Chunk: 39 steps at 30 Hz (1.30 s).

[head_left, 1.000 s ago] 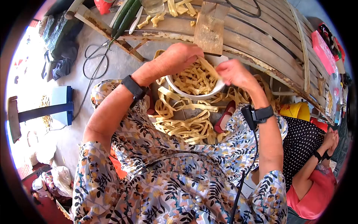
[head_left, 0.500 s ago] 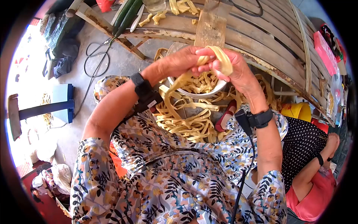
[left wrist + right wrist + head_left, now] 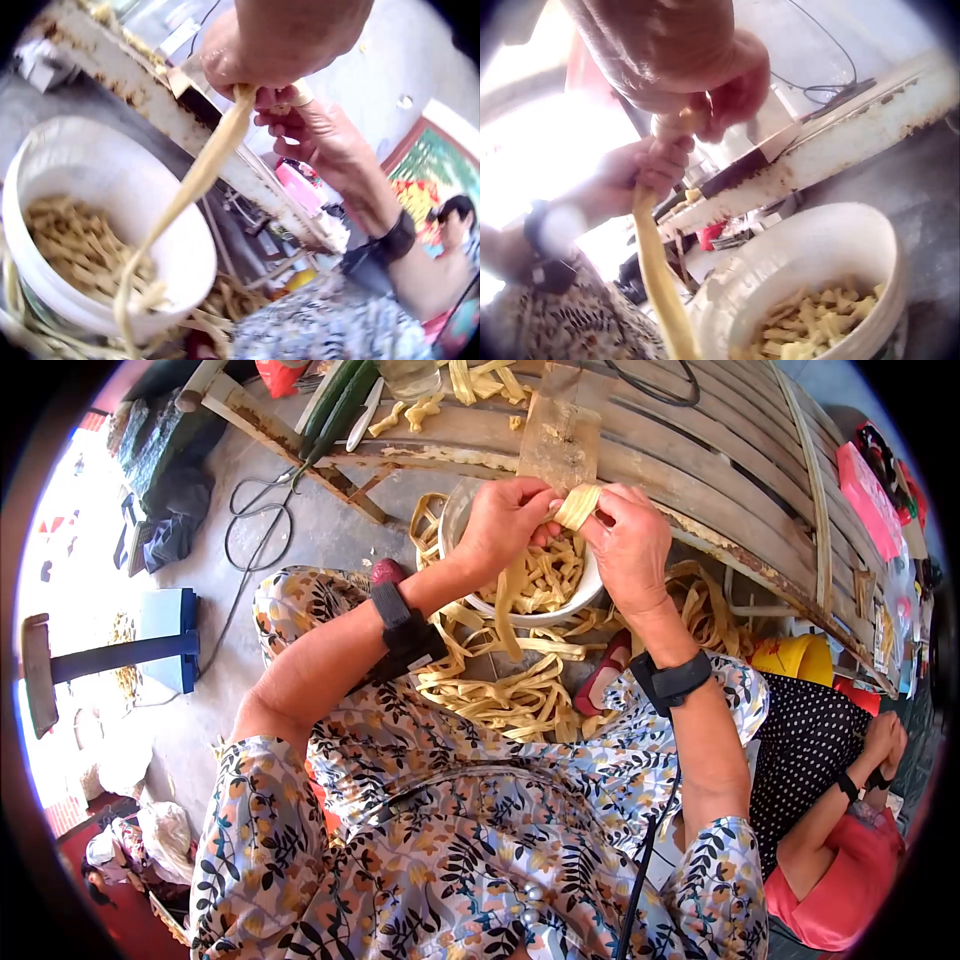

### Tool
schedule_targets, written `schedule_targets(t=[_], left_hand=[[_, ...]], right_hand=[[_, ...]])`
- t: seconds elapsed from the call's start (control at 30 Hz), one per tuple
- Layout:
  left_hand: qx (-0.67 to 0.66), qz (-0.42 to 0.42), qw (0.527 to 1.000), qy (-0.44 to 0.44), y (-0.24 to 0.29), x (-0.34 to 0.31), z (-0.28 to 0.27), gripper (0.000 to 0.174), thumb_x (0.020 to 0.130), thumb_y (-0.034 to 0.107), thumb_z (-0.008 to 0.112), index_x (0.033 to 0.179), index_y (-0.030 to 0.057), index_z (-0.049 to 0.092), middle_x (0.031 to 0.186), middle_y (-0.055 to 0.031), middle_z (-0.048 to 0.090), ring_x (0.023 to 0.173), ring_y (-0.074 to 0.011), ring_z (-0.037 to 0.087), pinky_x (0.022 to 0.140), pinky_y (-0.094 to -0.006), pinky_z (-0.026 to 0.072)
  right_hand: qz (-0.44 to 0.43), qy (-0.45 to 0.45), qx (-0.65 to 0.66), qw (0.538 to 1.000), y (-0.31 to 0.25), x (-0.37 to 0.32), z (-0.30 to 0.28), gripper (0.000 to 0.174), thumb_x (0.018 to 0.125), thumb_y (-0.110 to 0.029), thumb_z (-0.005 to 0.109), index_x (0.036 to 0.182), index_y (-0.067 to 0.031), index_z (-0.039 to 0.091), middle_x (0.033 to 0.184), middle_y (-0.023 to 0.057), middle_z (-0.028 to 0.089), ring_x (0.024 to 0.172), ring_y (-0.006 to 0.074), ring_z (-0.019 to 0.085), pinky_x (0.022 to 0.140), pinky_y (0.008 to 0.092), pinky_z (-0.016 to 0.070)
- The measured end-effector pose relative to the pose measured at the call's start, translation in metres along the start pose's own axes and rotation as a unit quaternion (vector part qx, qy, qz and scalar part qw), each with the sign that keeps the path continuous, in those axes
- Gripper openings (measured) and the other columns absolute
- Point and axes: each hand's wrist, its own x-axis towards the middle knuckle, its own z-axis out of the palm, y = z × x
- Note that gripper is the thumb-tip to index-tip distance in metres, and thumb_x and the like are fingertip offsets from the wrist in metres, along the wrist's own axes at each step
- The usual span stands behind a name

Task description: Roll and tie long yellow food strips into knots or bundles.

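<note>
Above the white bucket, my two hands work on one long, flat yellow strip that looks like tofu skin. My left hand grips the strip, and its tail hangs down past the bucket's rim in the left wrist view. With thumb and fingers, my right hand pinches the looped part close beside the left fingertips. Short knotted yellow pieces fill the lower part of the bucket. Long loose strips lie heaped on the floor between my feet.
A slatted bench with a rusty edge stands just beyond the bucket, a wooden board lying across it. Cucumbers and more yellow pieces lie on the bench. A yellow bucket and a seated person are at the right.
The strip was stretched between my hands low over the bucket, then looped around the right fingers. Now the loop is smaller, held between both hands' fingertips, with the tail hanging.
</note>
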Motion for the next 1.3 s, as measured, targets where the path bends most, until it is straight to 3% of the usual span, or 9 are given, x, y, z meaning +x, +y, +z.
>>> schedule_targets(t=[0.07, 0.2, 0.4, 0.47, 0.57, 0.73, 0.83, 1.13, 1.3], left_hand=[[0.113, 0.070, 0.991, 0.009, 0.007, -0.003, -0.003, 0.019, 0.089, 0.015, 0.048, 0.088, -0.0008, 0.059, 0.065, 0.0002, 0.056, 0.054, -0.0040, 0.049, 0.048, -0.0164, 0.0389], [0.150, 0.106, 0.983, -0.005, 0.006, -0.006, -0.005, 0.022, 0.088, 0.018, 0.050, 0.085, -0.0022, 0.058, 0.064, -0.0013, 0.055, 0.055, -0.0053, 0.050, 0.048, -0.0189, 0.0398], [0.293, 0.190, 0.937, -0.014, -0.005, -0.006, -0.001, 0.025, 0.087, 0.021, 0.052, 0.099, -0.0002, 0.047, 0.063, -0.0036, 0.057, 0.053, -0.0105, 0.054, 0.047, -0.0238, 0.0423], [0.386, 0.216, 0.897, -0.016, -0.006, -0.005, -0.002, 0.026, 0.086, 0.020, 0.051, 0.102, 0.0016, 0.045, 0.061, -0.0035, 0.057, 0.052, -0.0115, 0.054, 0.047, -0.0248, 0.0428], [0.214, 0.102, 0.971, 0.000, -0.004, -0.004, -0.002, 0.020, 0.086, 0.020, 0.049, 0.100, 0.0053, 0.047, 0.057, 0.0000, 0.052, 0.049, -0.0082, 0.048, 0.044, -0.0215, 0.0379], [-0.202, -0.094, 0.969, -0.103, 0.013, -0.010, 0.003, 0.026, 0.088, 0.029, 0.050, 0.095, 0.0034, 0.052, 0.063, 0.0034, 0.042, 0.050, -0.0015, 0.035, 0.044, -0.0157, 0.0253], [-0.098, -0.074, 0.983, -0.137, 0.013, -0.007, -0.001, 0.026, 0.089, 0.028, 0.049, 0.089, 0.0024, 0.052, 0.058, 0.0061, 0.036, 0.048, -0.0010, 0.028, 0.044, -0.0158, 0.0225], [-0.294, -0.225, 0.883, -0.287, 0.001, 0.004, -0.026, 0.015, 0.089, 0.015, 0.047, 0.083, 0.0033, 0.053, 0.057, 0.0083, 0.033, 0.042, -0.0001, 0.023, 0.038, -0.0156, 0.0184], [-0.274, -0.221, 0.892, -0.283, 0.001, 0.005, -0.028, 0.015, 0.088, 0.016, 0.048, 0.083, 0.0036, 0.054, 0.056, 0.0083, 0.034, 0.042, 0.0001, 0.023, 0.037, -0.0155, 0.0171]], right_hand=[[0.174, -0.098, 0.147, 0.969, 0.006, -0.002, 0.007, 0.020, 0.075, -0.024, 0.066, 0.073, -0.0044, 0.065, 0.056, 0.0052, 0.054, 0.046, 0.0139, 0.045, 0.047, 0.0276, 0.0370], [0.265, -0.195, 0.268, 0.906, 0.019, 0.004, 0.008, 0.020, 0.077, -0.022, 0.065, 0.073, -0.0026, 0.065, 0.049, 0.0026, 0.046, 0.047, 0.0059, 0.040, 0.046, 0.0256, 0.0357], [0.121, -0.093, 0.198, 0.968, 0.012, -0.008, 0.019, 0.008, 0.071, -0.009, 0.064, 0.073, -0.0010, 0.064, 0.068, 0.0054, 0.062, 0.058, 0.0142, 0.055, 0.056, 0.0258, 0.0435], [0.061, -0.048, 0.113, 0.991, 0.007, -0.013, 0.022, 0.007, 0.069, -0.004, 0.061, 0.074, -0.0007, 0.064, 0.091, 0.0065, 0.063, 0.076, 0.0195, 0.057, 0.067, 0.0261, 0.0455], [0.018, -0.004, 0.156, 0.988, 0.000, -0.010, 0.012, 0.007, 0.071, -0.005, 0.062, 0.075, -0.0007, 0.065, 0.100, 0.0069, 0.060, 0.084, 0.0171, 0.055, 0.073, 0.0273, 0.0452], [0.234, 0.073, 0.445, 0.861, 0.015, 0.007, -0.010, 0.009, 0.074, -0.002, 0.061, 0.081, -0.0001, 0.066, 0.101, 0.0072, 0.060, 0.083, 0.0096, 0.054, 0.073, 0.0221, 0.0460], [0.319, 0.105, 0.498, 0.800, 0.024, 0.011, -0.019, 0.010, 0.078, -0.004, 0.061, 0.082, 0.0036, 0.065, 0.101, 0.0067, 0.060, 0.076, 0.0084, 0.056, 0.071, 0.0201, 0.0472], [0.296, -0.168, 0.414, 0.844, 0.007, 0.008, -0.023, 0.021, 0.078, -0.020, 0.065, 0.092, -0.0048, 0.064, 0.078, -0.0008, 0.060, 0.064, 0.0050, 0.054, 0.054, 0.0156, 0.0460], [0.295, -0.173, 0.427, 0.837, 0.013, 0.006, -0.015, 0.017, 0.078, -0.016, 0.064, 0.086, -0.0009, 0.063, 0.065, 0.0011, 0.058, 0.052, 0.0034, 0.049, 0.044, 0.0148, 0.0370]])
